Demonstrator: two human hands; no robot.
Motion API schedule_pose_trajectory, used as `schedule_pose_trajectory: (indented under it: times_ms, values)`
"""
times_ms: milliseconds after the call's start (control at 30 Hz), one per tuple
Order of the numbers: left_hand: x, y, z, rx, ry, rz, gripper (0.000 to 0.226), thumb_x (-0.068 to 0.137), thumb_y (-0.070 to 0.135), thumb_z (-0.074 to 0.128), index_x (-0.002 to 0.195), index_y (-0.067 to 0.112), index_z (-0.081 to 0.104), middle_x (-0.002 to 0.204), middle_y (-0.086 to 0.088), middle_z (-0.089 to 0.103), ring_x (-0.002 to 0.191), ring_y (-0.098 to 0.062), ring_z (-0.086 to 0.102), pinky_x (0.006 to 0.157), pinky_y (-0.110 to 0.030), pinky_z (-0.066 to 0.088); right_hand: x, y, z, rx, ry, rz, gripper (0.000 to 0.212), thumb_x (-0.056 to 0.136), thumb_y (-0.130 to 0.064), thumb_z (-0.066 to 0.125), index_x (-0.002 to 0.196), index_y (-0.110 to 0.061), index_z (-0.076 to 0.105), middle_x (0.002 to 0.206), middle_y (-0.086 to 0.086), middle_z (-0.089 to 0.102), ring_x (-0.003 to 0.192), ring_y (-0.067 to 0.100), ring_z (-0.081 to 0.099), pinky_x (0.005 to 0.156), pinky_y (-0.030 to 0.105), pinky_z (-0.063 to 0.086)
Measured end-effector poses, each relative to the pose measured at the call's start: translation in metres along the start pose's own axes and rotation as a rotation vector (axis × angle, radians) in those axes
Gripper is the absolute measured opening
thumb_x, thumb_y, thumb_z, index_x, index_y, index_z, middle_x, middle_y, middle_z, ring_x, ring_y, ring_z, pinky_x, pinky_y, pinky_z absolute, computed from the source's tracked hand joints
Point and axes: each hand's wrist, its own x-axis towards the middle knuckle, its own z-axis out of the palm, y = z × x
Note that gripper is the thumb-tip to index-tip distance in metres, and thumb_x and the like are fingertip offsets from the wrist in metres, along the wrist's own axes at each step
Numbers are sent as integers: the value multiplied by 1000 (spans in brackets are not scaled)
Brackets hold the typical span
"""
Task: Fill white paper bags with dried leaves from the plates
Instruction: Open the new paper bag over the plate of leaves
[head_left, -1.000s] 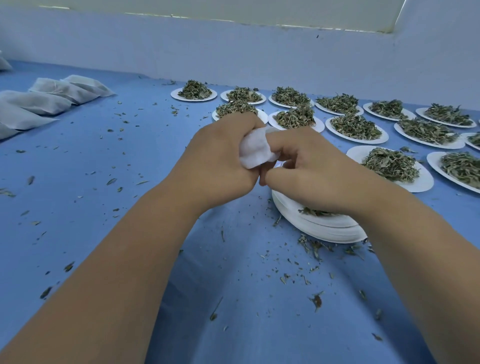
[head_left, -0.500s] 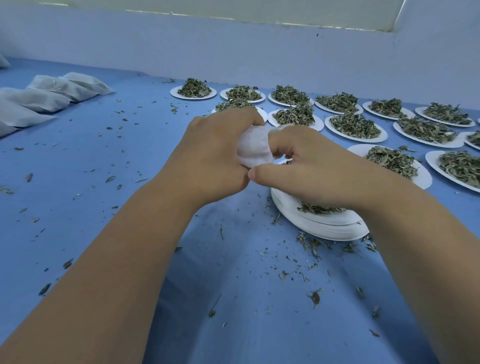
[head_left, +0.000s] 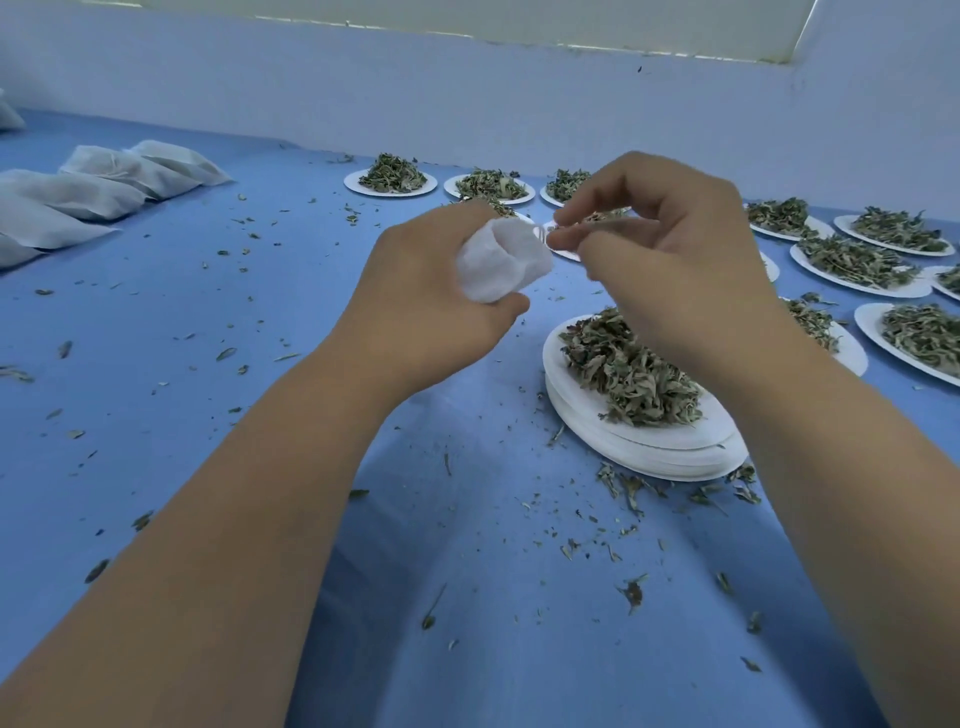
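Now that the right hand (head_left: 670, 244) has come off the white paper bag (head_left: 501, 265), pinching what I cannot tell | left hand (head_left: 415, 301) alone grips it above the bench (head_left: 156, 364) | closing likely next.

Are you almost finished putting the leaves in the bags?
Not nearly. Done: a few stuffed bags lie at the far left. In hand: the left hand grips one small bag while the right hand pinches at its mouth. Left: many plates of leaves wait, including the heaped one on the plate stack beside the hands.
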Motion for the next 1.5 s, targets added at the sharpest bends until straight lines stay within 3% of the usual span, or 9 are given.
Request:
schedule_pose_trajectory:
  times_ms: [100,233,633,800,967,1167,1300,1433,1500]
  values:
    - [-2,6,0,-205,-6,-54,37,72,28,81,107,31,68,106,15,70,98,-5,66,80,-27,55,-1,5,5,-13,-61,41,37,88,-1,59,103,-32,70,112,-17,71,77,4,73,57,33,56]
    - [-3,10,1,-399,-25,-102,47,70,18,87,112,22,68,102,11,73,95,-6,70,80,-29,58,0,8,11,67,-77,18,22,88,-5,74,94,-26,75,90,-19,77,75,-4,70,64,12,50]
    - [-5,14,3,-930,-144,-166,51,75,9,77,123,0,65,120,-21,69,110,-34,68,89,-42,58,-4,6,20,265,11,142,16,82,4,71,82,-10,64,59,-5,68,52,4,56,54,12,44]
    - [-5,13,4,-1001,-124,-174,43,79,6,74,119,-6,65,118,-27,67,98,-32,70,75,-38,56,-7,9,23,253,-50,110,15,85,7,67,79,-4,59,67,-15,72,54,3,58,52,12,43]
    - [-2,11,4,-1050,-16,-173,30,80,2,76,106,-8,68,97,-19,73,85,-33,70,69,-41,57,-7,10,24,186,-36,142,18,85,-2,74,81,-3,57,73,12,75,69,23,71,62,21,54]
    - [1,8,4,-747,162,-136,55,66,17,87,114,18,61,103,-5,72,95,-28,72,79,-46,60,-2,12,13,-45,-105,161,12,86,-10,75,85,-14,63,74,-3,76,59,6,65,52,17,46]
    - [-3,9,6,-169,201,82,51,71,33,81,115,45,57,103,36,58,92,11,56,70,-7,48,7,11,-18,-331,-197,109,4,88,-28,72,92,-29,70,86,-22,73,76,-6,66,64,16,47]
    - [-6,6,14,127,96,240,45,80,34,72,119,45,51,85,26,56,83,-4,48,65,-8,40,-1,13,-54,-640,-547,200,45,79,-71,65,119,-54,60,116,-32,59,109,-7,57,77,19,42]
    - [-7,5,14,201,64,271,42,81,32,70,118,43,52,86,21,55,81,-7,47,65,-21,44,-11,19,-61,-727,-636,234,57,73,-77,64,127,-61,51,121,-29,52,106,-4,54,77,22,39]
